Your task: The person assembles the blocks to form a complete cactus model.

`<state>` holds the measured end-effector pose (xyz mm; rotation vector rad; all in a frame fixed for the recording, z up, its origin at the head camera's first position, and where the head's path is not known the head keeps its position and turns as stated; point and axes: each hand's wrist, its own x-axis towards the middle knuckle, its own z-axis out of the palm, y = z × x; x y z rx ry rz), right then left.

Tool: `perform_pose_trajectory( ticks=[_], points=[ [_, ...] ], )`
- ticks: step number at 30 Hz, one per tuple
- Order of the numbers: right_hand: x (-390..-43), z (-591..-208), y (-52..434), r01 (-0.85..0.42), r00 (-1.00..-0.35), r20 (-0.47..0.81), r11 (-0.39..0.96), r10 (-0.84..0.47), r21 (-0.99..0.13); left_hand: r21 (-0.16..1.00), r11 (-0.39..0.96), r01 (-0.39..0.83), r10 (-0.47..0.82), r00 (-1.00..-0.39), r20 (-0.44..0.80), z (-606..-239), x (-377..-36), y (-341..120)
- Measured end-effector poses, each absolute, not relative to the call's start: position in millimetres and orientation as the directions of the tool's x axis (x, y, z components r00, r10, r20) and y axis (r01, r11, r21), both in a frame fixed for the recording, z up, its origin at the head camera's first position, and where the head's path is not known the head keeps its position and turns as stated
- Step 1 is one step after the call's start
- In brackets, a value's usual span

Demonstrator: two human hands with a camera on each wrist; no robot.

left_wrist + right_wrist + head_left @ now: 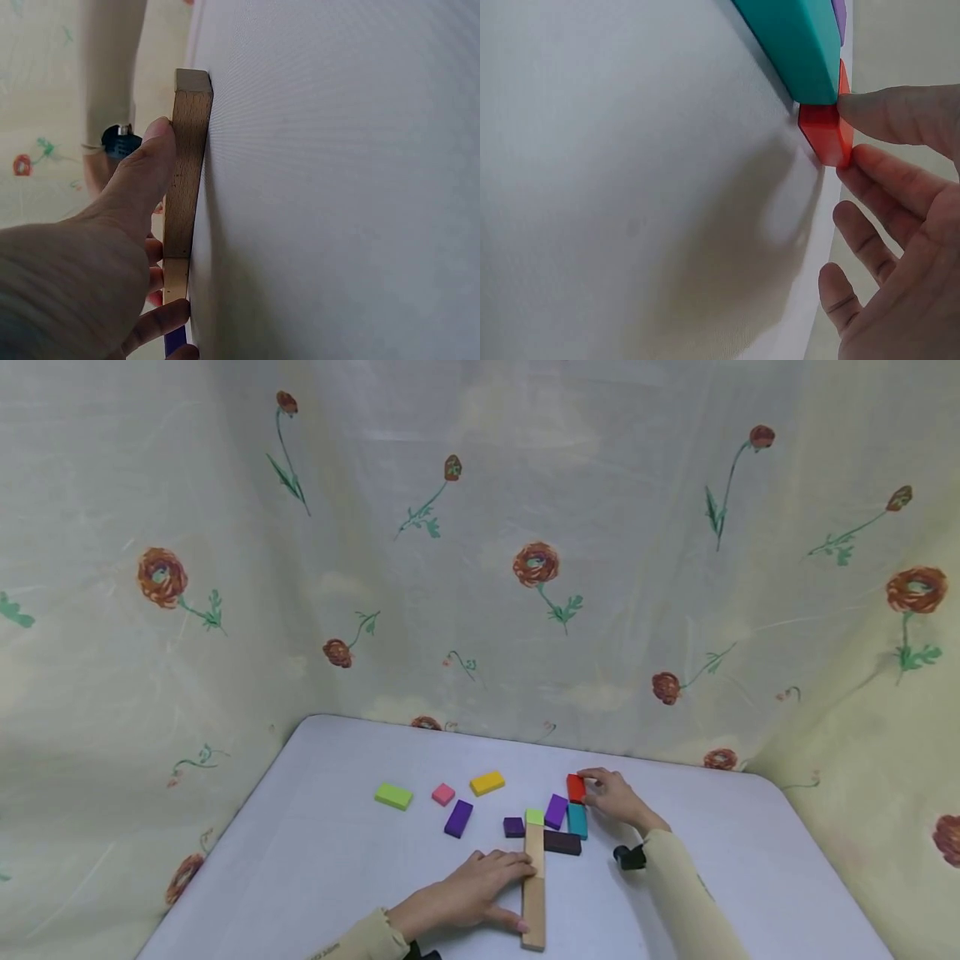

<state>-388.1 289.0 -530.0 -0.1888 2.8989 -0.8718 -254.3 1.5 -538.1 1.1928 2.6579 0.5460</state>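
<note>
Head view shows the left hand (468, 893) lying flat on the white table (315, 860), fingers straight and pressed against the left side of a long wooden block (534, 887); the left wrist view confirms the thumb (142, 176) and fingertips resting along that block's edge without curling round it. Beyond the wooden block's far end, the right hand (617, 796) pinches a small red block (575, 787) between thumb and forefinger, the other fingers loose, as the right wrist view shows with the red block (826, 133) just below a teal block (799, 45). That teal block (577, 820) touches the red one and sits beside a purple block (556, 811); a light green square (534, 817) caps the wooden block's far end, with a small dark purple cube (513, 827) to its left and a dark brown block (562, 842) to its right. Further left of the wooden block lie another purple block (458, 818), a pink square (443, 794), a yellow block (487, 782) and a lime green block (393, 796), each apart. Cream fabric printed with red flowers (536, 564) hangs behind and beside the table
</note>
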Motion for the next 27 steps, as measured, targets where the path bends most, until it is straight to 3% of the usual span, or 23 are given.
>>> perform_pose_trajectory(
  ticks=[27],
  points=[
    [-382.0, -529.0, 287.2, -0.1, -0.989, -0.029, 0.814, -0.142, -0.573, 0.404, 0.624, 0.669, 0.74, -0.672, -0.03, -537.4, -253.8, 2.3]
  ],
)
